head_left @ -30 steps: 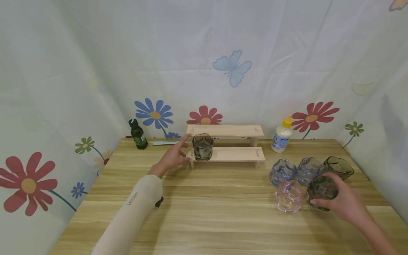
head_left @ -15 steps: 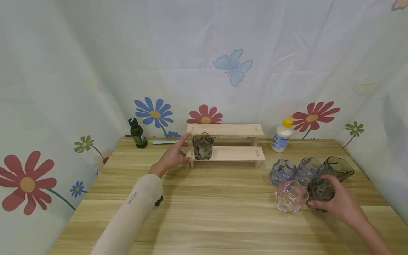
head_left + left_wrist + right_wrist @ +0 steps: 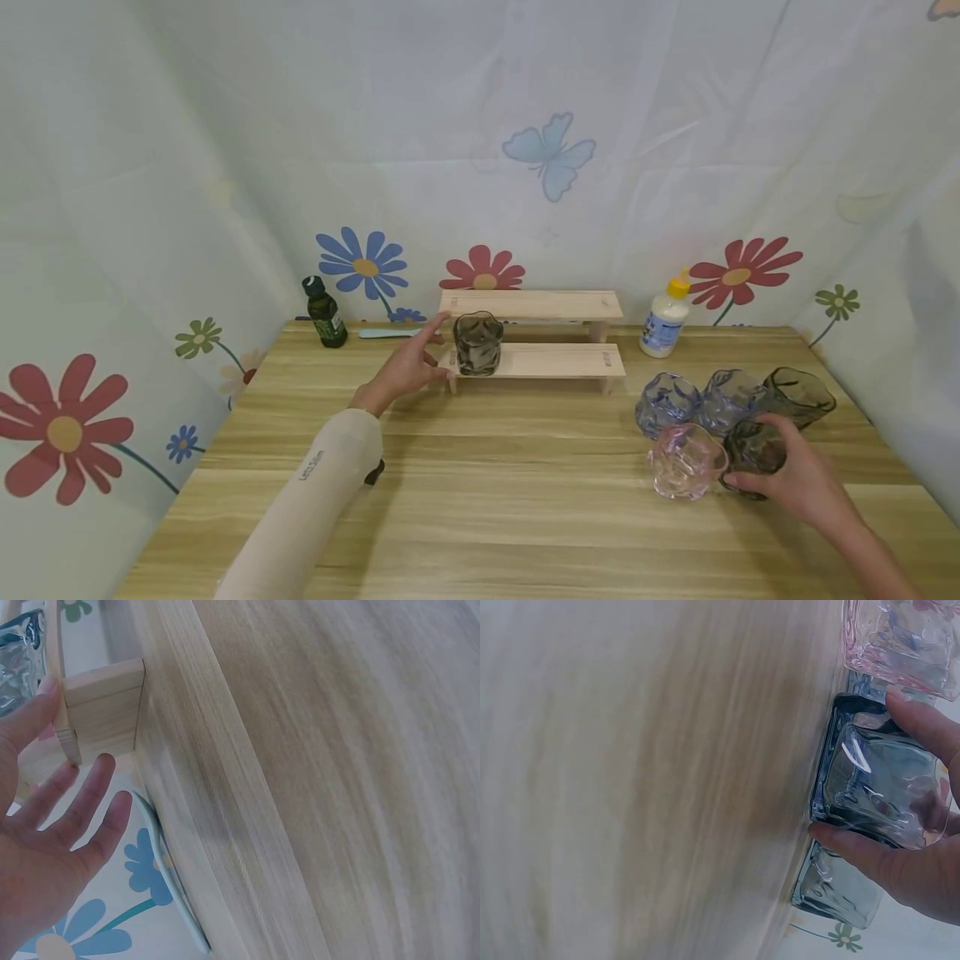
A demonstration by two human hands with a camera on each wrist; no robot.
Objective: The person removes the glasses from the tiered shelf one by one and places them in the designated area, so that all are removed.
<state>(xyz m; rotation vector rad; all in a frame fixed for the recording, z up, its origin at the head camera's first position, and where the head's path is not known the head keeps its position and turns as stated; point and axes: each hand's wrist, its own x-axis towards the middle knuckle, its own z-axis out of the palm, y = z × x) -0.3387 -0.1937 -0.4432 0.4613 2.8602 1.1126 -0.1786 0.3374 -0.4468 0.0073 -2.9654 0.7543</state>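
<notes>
My right hand (image 3: 798,475) grips a dark grey drinking glass (image 3: 753,454) between thumb and fingers at the right of the table. In the right wrist view, thumb and fingers lie on opposite sides of this glass (image 3: 877,776). Just left of it sits a pink glass (image 3: 684,467). My left hand (image 3: 405,367) is at the left end of the two-tier wooden stand (image 3: 555,360). Its fingers are spread in the left wrist view, with a fingertip against the lower board (image 3: 66,724). Another dark grey glass (image 3: 477,346) stands on that board's left part.
Two bluish glasses (image 3: 666,406) (image 3: 727,400) and a smoky grey one (image 3: 798,396) stand behind the gripped glass. A white bottle with a yellow cap (image 3: 663,321) is right of the stand. At the back left are a dark green bottle (image 3: 326,317) and a pale blue flat stick (image 3: 386,334).
My right hand has shifted slightly left with the dark grey glass, bringing it beside the pink glass. The left hand and the stand look unmoved.
</notes>
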